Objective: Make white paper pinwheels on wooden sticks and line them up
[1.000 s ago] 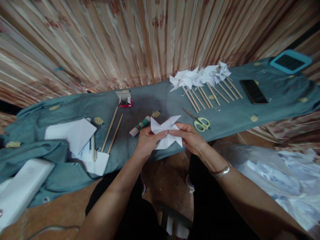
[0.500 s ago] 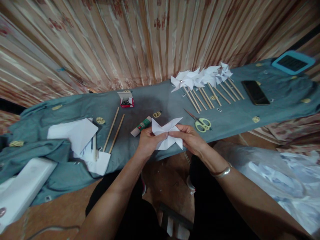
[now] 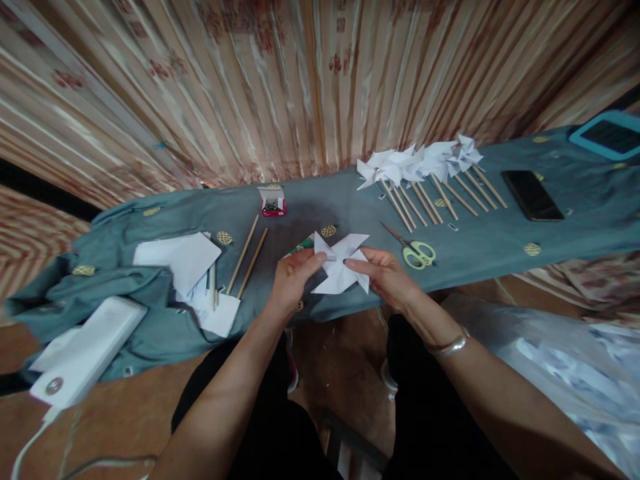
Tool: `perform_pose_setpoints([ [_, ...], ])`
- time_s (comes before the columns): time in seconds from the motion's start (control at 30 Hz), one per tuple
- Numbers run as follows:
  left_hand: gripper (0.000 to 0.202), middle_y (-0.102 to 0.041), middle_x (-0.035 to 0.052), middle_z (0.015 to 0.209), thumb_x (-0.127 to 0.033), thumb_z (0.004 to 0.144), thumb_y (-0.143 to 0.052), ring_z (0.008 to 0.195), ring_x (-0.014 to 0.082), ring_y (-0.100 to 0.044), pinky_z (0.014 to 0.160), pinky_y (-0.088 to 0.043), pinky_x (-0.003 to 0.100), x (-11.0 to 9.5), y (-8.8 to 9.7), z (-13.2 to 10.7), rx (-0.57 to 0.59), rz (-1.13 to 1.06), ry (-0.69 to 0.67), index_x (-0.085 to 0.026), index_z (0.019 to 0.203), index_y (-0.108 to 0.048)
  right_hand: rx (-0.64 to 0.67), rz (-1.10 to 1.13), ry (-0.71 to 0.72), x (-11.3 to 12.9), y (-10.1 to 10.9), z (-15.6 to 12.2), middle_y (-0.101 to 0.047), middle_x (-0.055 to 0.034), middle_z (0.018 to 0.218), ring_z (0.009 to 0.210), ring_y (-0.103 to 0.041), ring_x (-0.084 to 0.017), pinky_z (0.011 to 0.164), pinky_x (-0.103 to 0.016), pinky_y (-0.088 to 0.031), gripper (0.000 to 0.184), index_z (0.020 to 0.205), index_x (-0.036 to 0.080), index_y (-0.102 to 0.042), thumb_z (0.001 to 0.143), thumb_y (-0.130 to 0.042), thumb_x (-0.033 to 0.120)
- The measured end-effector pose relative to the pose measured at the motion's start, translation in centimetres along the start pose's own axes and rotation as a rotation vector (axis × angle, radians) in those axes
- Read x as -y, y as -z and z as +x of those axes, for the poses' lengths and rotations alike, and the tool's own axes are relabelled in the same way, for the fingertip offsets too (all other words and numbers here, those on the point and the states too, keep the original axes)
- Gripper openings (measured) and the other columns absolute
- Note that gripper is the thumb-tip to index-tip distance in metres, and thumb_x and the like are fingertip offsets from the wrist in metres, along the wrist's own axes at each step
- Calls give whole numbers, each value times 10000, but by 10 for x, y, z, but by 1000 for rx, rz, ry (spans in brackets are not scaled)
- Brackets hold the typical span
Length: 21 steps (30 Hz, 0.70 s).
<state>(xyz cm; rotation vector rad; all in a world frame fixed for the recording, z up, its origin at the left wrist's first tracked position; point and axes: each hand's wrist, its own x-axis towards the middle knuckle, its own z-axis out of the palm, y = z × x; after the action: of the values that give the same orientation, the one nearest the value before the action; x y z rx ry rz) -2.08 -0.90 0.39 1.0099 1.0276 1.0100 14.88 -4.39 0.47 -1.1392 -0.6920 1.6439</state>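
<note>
A white folded paper pinwheel [image 3: 343, 267] is held over the near edge of the grey-blue cloth [image 3: 500, 220]. My left hand [image 3: 290, 280] pinches its left side, thumb and fingers closed on the paper. My right hand [image 3: 385, 277] grips its right side, a metal bangle on that wrist. A row of several finished paper pinwheels on wooden sticks [image 3: 425, 170] lies further back to the right. The green-handled scissors [image 3: 415, 250] lie just beyond my right hand. A green glue stick [image 3: 303, 245] peeks out behind the paper.
Two loose wooden sticks [image 3: 249, 257] and white paper sheets [image 3: 183, 263] lie to the left. A small red box of pins [image 3: 273, 201] sits at the back. A black phone [image 3: 533, 195], a teal tablet [image 3: 605, 133] and a white box [image 3: 87, 357] are also around. A striped curtain hangs behind.
My view has shifted, so everything sits further right in the frame. Both hands keep hold of the paper pinwheel and have turned it slightly; it now covers most of the glue stick.
</note>
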Motion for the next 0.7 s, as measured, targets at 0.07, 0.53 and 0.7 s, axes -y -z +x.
perform_pose_setpoints([
  [0.07,381,-736,78,793,-520,712,-655,761,181,-663,691,-490,280,-5,18,5,-105,90,-95,-153,775,-738,-28,9,24,5,1,-2,-753,-8,696,556,-652,-114,582,-219,-509,241,754,175,-749,580,-844,311],
  [0.53,232,-719,93,973,-219,804,-533,857,243,-671,778,-492,327,-7,103,23,-301,1444,-258,-184,946,-713,-83,-25,74,18,19,-12,-752,-13,679,539,-656,-124,591,-238,-528,238,717,186,-736,554,-854,313],
  [0.7,232,-724,83,916,-213,785,-544,791,212,-663,760,-495,314,-11,98,31,-373,1230,-333,-170,929,-721,-89,-30,93,17,16,-12,-753,-9,693,558,-659,-126,624,-248,-538,237,724,194,-737,560,-853,320],
])
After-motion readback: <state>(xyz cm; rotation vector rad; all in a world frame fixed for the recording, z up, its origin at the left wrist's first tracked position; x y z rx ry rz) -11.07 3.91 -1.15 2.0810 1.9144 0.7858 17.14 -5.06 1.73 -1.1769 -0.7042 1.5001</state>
